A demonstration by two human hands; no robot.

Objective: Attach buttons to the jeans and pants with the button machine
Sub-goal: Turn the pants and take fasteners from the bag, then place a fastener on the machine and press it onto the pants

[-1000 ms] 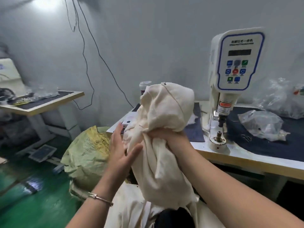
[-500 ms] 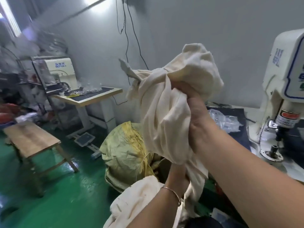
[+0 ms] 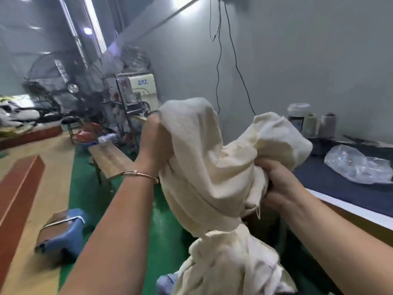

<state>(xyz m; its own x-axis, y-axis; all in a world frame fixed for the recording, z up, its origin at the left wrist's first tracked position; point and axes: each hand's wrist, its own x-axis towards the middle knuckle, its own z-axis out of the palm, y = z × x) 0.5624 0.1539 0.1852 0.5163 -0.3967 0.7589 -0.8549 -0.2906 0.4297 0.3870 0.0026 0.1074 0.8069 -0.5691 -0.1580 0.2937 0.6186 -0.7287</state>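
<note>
A bunched cream-coloured garment (image 3: pixel 204 167) hangs in the air in front of me, its lower part trailing down to my lap. My left hand (image 3: pixel 154 143), with a thin bracelet on the wrist, grips the garment's upper left fold. My right hand (image 3: pixel 278 184) clutches a wad of the same cloth at the right. The button machine is out of view.
The worktable (image 3: pixel 350 211) with a dark mat runs along the right, carrying a clear plastic bag (image 3: pixel 359 165) and jars (image 3: pixel 297 118) by the wall. A wooden bench (image 3: pixel 110 160), a blue stool (image 3: pixel 61 233), a white machine (image 3: pixel 138 90) and fans stand on the green floor to the left.
The view has swung left, so the button machine has left the frame. My left hand rose from below and took hold of the cloth's upper left; my right hand dropped lower, still holding it.
</note>
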